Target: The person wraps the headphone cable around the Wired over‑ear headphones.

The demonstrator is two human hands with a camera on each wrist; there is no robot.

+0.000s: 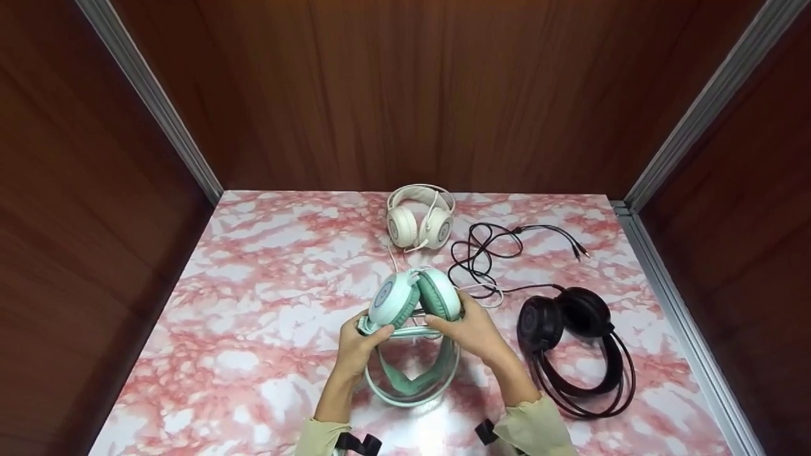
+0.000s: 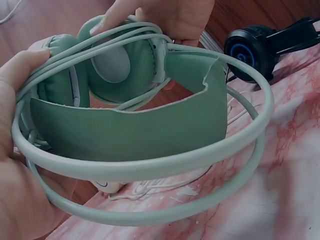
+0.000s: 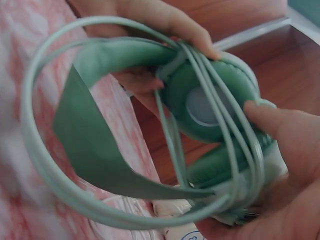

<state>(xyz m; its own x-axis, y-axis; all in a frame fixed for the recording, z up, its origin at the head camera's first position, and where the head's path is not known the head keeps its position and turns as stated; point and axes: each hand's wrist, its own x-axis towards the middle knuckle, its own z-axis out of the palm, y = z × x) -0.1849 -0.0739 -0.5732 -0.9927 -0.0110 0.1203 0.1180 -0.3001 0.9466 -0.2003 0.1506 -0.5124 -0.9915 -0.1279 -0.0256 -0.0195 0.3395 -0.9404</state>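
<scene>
A pair of mint-green headphones (image 1: 394,303) is held between both hands over the table, ear cups toward the back and headband toward the person. My left hand (image 1: 356,347) grips the left ear cup side, its thumb over the cable. On the other side my right hand (image 1: 474,326) holds the right cup, thumb across its edge. Several turns of pale green cable (image 3: 220,102) run around both ear cups. The soft green inner band (image 2: 130,131) hangs within the thin double hoop (image 2: 150,215) of the headband.
White headphones (image 1: 402,227) stand at the table's back edge. To the right lie black headphones (image 1: 586,312), their black cable (image 1: 481,250) looped behind them. A pink-and-white marbled table (image 1: 253,316) is enclosed by brown wooden panels (image 1: 405,95) with metal corner rails (image 1: 152,95).
</scene>
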